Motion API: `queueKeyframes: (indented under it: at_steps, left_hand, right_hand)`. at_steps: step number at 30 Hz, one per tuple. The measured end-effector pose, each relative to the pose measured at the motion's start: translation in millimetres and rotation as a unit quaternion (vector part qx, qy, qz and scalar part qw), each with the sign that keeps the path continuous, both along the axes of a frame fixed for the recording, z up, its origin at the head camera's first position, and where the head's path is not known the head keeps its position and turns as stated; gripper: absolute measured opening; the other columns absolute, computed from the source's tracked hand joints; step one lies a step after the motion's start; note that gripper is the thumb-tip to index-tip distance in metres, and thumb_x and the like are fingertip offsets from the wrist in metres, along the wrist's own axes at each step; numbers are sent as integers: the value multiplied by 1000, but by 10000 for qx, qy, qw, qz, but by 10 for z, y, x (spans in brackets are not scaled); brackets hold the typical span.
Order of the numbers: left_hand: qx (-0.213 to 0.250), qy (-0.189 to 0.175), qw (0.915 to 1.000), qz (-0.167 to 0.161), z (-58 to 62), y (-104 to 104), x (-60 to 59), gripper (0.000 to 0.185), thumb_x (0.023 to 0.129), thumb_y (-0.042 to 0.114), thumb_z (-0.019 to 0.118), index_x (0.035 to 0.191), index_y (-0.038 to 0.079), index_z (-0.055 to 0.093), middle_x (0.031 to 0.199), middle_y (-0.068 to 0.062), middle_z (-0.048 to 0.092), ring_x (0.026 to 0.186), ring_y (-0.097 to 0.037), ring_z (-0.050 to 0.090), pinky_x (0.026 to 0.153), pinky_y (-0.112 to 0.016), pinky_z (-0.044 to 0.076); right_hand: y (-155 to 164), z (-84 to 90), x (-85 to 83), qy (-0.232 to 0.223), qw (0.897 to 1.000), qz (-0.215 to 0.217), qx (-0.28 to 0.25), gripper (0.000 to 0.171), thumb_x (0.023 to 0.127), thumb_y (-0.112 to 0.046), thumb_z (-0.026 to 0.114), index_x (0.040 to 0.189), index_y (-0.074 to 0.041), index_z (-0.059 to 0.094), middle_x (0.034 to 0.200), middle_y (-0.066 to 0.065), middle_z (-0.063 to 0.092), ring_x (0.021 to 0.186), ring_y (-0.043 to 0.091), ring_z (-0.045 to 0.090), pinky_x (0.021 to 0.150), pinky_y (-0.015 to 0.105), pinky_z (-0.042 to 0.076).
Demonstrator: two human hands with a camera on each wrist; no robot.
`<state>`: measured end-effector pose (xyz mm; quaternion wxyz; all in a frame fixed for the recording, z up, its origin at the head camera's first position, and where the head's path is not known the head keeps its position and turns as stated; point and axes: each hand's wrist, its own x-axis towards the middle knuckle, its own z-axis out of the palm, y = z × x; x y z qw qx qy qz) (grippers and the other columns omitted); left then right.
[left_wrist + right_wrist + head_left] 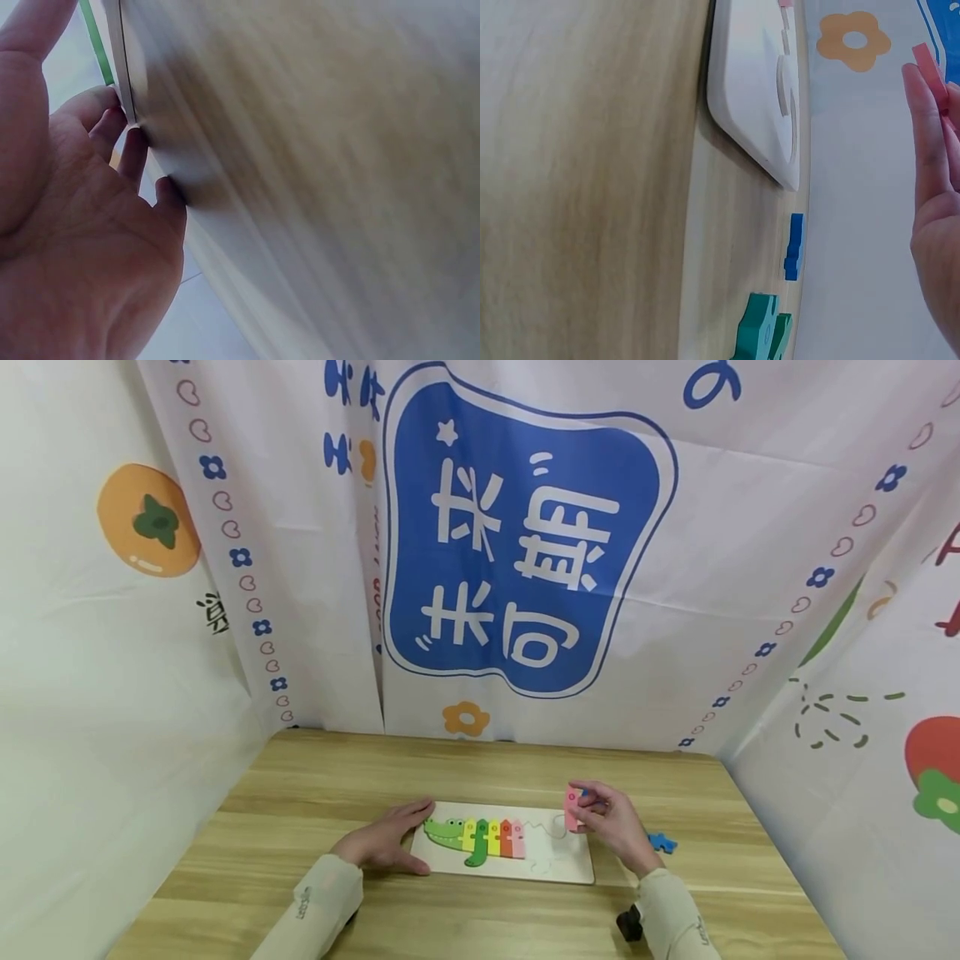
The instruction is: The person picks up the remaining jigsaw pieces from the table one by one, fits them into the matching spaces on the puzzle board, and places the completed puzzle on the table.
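Note:
A flat white puzzle board [558, 865] lies on the table, with a crocodile puzzle [447, 837] whose green head and several yellow, green, orange and pink pieces fill its left part. At the board's left end is my left hand [388, 839], thumb at the near edge and fingers at the far one. The left wrist view has the fingertips against the board's edge. My right hand [613, 822] pinches a pink puzzle piece [572, 810] upright over the board's right end. From the right wrist, the pink piece [929, 73] appears edge-on between the fingers.
Right of the board, partly behind my right hand, lies a blue puzzle piece [663, 842]. In the right wrist view, a blue piece [793, 247], a teal piece [756, 330] and a green one lie past the board. Printed white curtains [720, 610] enclose the wooden table [360, 760].

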<state>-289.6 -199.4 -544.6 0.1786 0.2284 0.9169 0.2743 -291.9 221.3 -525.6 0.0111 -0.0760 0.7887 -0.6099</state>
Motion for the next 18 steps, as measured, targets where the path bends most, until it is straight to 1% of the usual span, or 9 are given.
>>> queueKeyframes:
  at_steps: [5,8,12,18]
  left_hand:
    - [6,28,10000,-8,9,7,1,108,83,43,87,164,5,27,172,-18,19,157,-47,16,123,-67,24]
    - [46,12,10000,-9,5,2,5,108,82,42,87,163,5,27,172,-18,19,157,-48,16,122,-68,24]
    - [76,-10,10000,-13,9,4,11,108,82,42,87,163,5,27,172,-18,18,157,-48,15,122,-68,23]
    - [54,-1,10000,4,16,10,12,107,82,42,88,163,5,27,172,-18,19,157,-48,16,122,-68,23]
  right_hand:
    - [-27,-46,-7,-74,9990,419,100,44,97,0,70,139,-4,59,106,18,57,91,22,71,75,37,66]
    - [-70,-79,-10,-201,9982,531,209,42,97,-3,71,136,-7,60,105,16,58,90,24,72,75,40,66]
    - [-129,-117,-6,-296,9971,605,352,39,95,-8,74,132,-10,63,105,14,60,84,24,72,74,42,65]
    - [-261,-171,-25,-389,9938,839,618,40,95,-9,75,133,-5,61,105,14,60,80,21,72,71,39,65]
